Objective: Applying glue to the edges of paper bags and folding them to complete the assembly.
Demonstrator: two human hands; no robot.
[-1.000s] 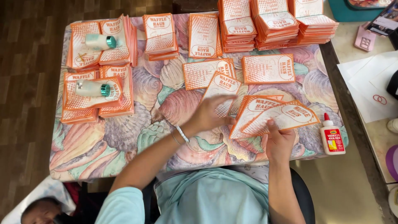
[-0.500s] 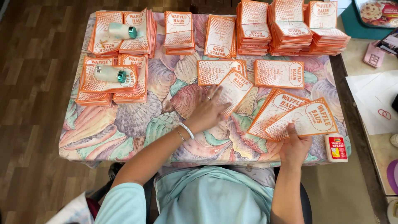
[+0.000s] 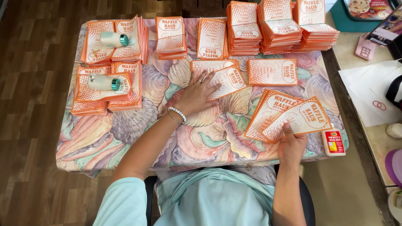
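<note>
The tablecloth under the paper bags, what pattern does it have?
Large pastel seashells on the tablecloth, shown in the head view.

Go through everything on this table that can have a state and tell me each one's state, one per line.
Left hand: flat, pressing a paper bag onto the table.
Right hand: gripping a fanned bunch of bags.
Glue bottle: lying on its side, cap on.
Two white rollers: lying on the left stacks.
Back stacks: piled high, uneven.
Single bag: flat, loose.
</note>
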